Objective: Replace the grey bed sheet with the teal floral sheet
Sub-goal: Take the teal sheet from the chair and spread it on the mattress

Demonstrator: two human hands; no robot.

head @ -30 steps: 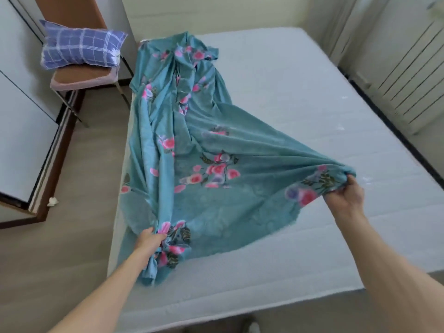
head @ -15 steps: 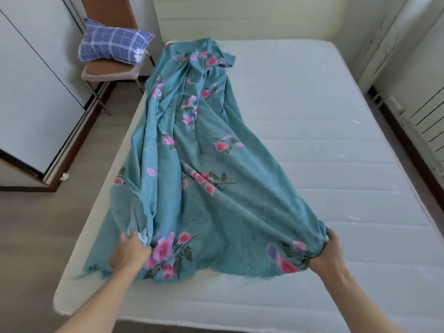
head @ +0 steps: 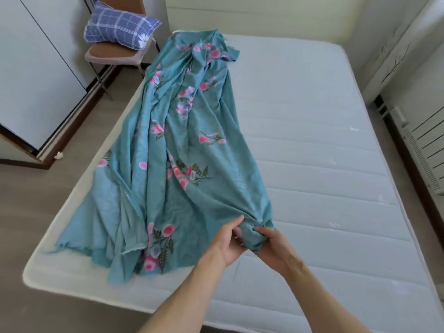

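Fingers (head: 236,224) of both our left hand (head: 228,241) and right hand (head: 276,248) are gripping the sheet's (head: 192,152) bunched near corner over the mattress (head: 324,164).

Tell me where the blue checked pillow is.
Head view, upper left: the pillow lies on the chair beside the bed's far left corner.
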